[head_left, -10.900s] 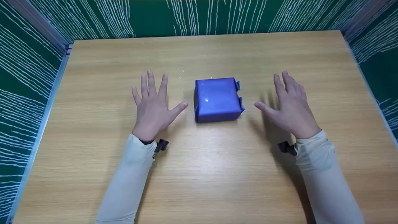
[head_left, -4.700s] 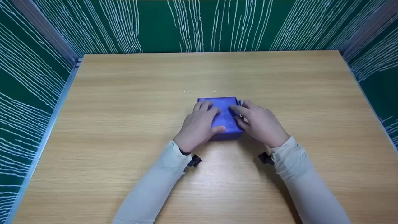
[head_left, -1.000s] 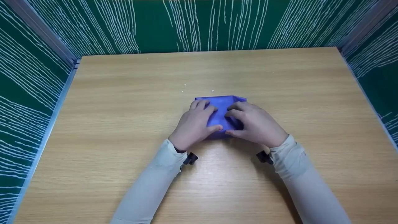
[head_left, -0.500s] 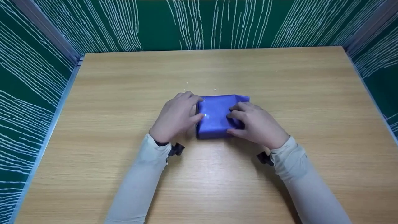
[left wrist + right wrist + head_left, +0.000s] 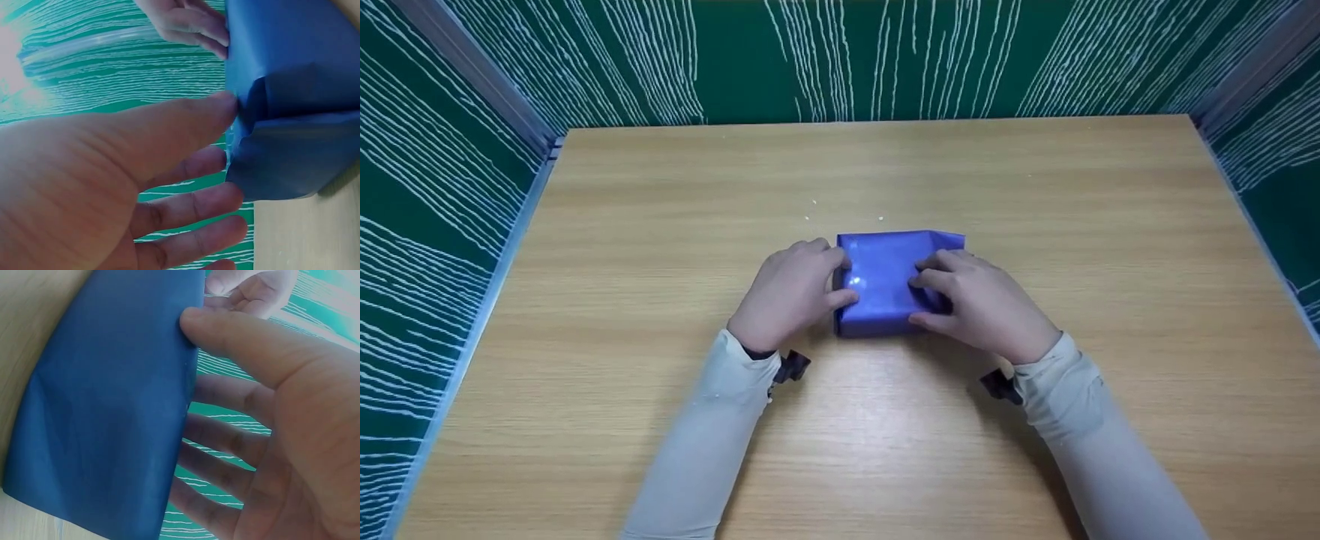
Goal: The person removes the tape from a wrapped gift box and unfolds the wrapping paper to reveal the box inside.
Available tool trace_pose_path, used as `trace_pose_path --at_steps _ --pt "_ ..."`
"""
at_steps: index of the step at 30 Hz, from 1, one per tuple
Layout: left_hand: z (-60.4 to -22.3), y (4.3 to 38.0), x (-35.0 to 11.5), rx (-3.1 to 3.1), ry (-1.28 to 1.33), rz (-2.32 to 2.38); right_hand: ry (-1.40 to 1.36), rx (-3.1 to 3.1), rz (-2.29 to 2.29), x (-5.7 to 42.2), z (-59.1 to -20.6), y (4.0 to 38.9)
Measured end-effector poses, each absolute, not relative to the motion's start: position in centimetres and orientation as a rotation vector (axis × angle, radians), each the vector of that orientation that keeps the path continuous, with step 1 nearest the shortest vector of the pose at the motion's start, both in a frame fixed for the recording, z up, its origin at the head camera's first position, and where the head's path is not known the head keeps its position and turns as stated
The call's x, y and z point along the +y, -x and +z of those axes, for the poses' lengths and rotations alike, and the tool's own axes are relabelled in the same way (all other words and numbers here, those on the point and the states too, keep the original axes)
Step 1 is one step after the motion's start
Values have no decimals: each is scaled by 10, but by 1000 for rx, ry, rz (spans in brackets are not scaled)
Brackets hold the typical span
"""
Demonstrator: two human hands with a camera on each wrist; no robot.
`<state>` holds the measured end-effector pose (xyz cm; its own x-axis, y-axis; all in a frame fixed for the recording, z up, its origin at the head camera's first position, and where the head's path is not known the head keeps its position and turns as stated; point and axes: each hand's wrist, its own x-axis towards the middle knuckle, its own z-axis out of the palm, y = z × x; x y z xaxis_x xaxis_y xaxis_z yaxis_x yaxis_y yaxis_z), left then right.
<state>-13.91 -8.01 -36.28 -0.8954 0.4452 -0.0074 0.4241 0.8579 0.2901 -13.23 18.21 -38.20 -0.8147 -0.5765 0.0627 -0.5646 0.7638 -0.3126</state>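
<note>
A box wrapped in blue paper (image 5: 877,281) lies on the table. My left hand (image 5: 789,294) is at its left end; the thumb and fingertips touch the top edge there. In the left wrist view that end shows folded paper with a dark gap (image 5: 260,101) between the folds. My right hand (image 5: 984,304) rests on the right part, with its fingertips on top and the thumb at the front edge. Beyond these fingers, a paper corner (image 5: 949,240) sticks out at the back right. In the right wrist view, smooth blue paper (image 5: 112,399) faces the palm. The right hand hides most of the right end.
The wooden table (image 5: 840,450) runs up to green panels with white streaks (image 5: 750,60) at the back and sides. Several tiny white specks (image 5: 881,218) lie just behind the box.
Earlier both hands were apart from the box, then came onto it. The right-end paper has spread outward. In the last second, my left hand slid off the top to the left end.
</note>
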Motion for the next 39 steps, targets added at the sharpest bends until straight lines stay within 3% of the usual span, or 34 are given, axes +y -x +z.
trace_pose_path --at_steps 39 --pt "-367 144 -85 2864 -654 657 980 2926 -538 181 -381 129"
